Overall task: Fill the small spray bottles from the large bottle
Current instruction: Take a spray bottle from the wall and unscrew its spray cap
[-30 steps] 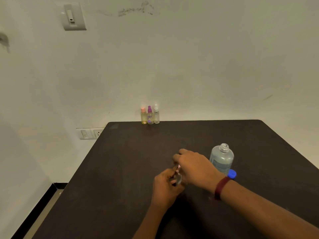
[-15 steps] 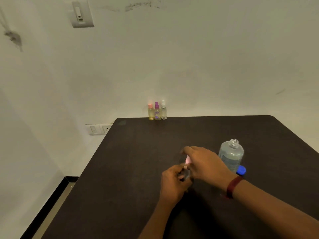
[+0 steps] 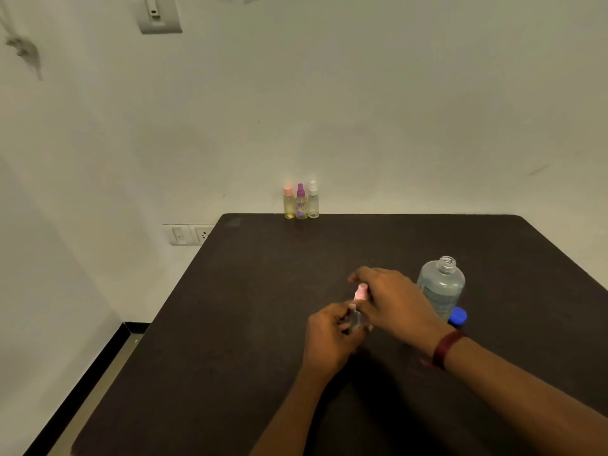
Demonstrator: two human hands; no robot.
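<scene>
Over the table (image 3: 250,307): left hand (image 3: 329,337) is gripping the small spray bottle (image 3: 354,319).
Right hand (image 3: 394,301): is pinching its pink cap (image 3: 360,292).
Large bottle (image 3: 442,286): is standing uncapped nearby.

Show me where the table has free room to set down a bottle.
The table is bare on the left, from the three bottles at the far edge down to the left hand. The far right corner behind the large bottle is bare too. It is crowded where the right hand, the small bottle, large bottle and blue cap meet.

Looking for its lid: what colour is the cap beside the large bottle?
Blue. The cap shows best in head view.
</scene>
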